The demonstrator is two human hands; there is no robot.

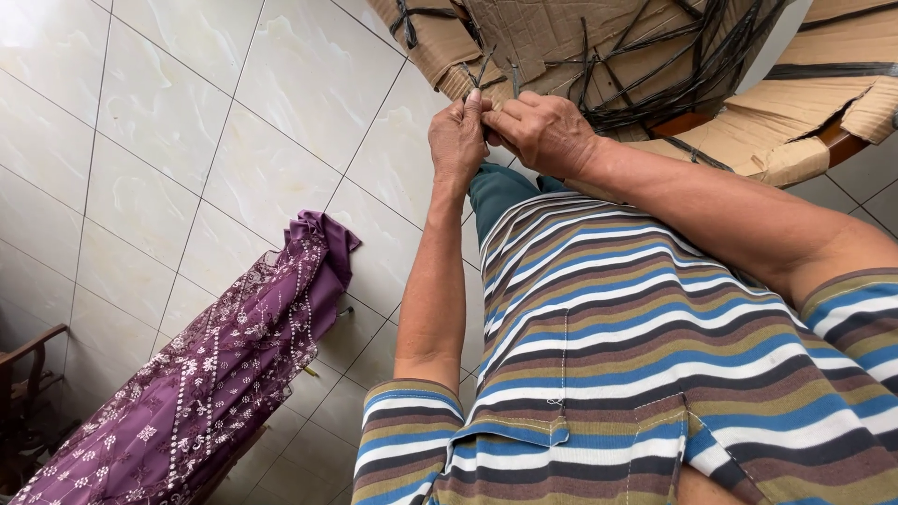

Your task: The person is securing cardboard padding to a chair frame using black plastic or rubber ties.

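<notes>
Head view: left hand and right hand meet far centre, fingertips pinched together on thin black straps; the straps run up over a cardboard-wrapped bundle at far right, more black straps crossing it; striped shirt fills near right; purple embroidered cloth lies near left on the tiled floor; wooden chair at left edge.

Thin black plastic straps, tangled and criss-crossing, bind a flattened brown cardboard bundle, with two loose ends sticking up at the bundle's near edge, pinched between fingertips.
</notes>
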